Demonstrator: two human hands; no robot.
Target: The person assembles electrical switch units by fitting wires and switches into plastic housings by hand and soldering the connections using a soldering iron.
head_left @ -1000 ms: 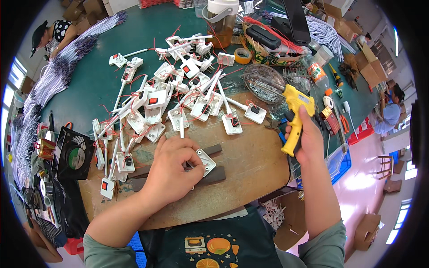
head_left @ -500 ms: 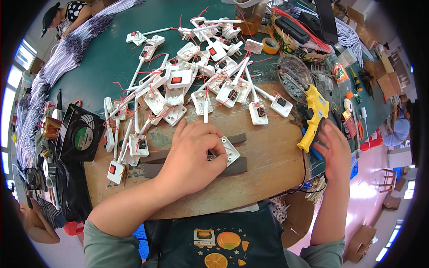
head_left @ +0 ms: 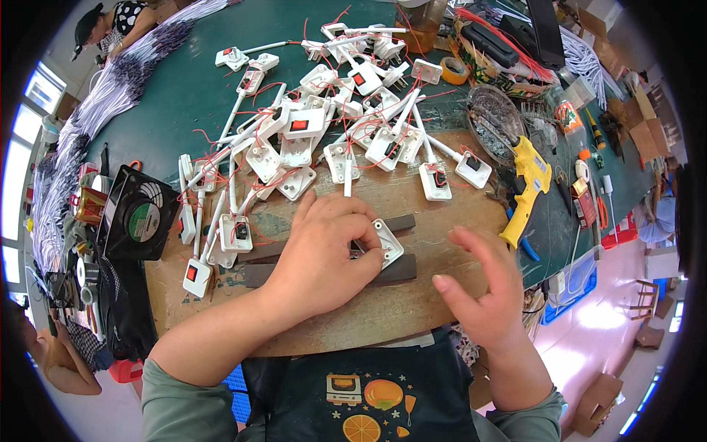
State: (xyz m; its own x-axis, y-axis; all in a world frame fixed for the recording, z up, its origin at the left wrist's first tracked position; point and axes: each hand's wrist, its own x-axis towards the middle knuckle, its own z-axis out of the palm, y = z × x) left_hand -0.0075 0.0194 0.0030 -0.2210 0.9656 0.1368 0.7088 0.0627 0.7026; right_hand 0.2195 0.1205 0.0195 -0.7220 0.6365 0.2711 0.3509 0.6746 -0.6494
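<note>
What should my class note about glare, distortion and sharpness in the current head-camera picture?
Head view: glare whitens part of the pink floor at right, and the windows at left look nearly blown out; head view: windows lean along the curved rim, and the corners are black; head view: the left hand and the white housing it touches look reasonably sharp.

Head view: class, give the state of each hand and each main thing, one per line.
Left hand: curled against white housing
White housing: open, inside showing
Right hand: open, empty
Glue gun: unheld, nozzle over dish
Dark strips: lying flat
Fan: upright, spinning unclear
</note>
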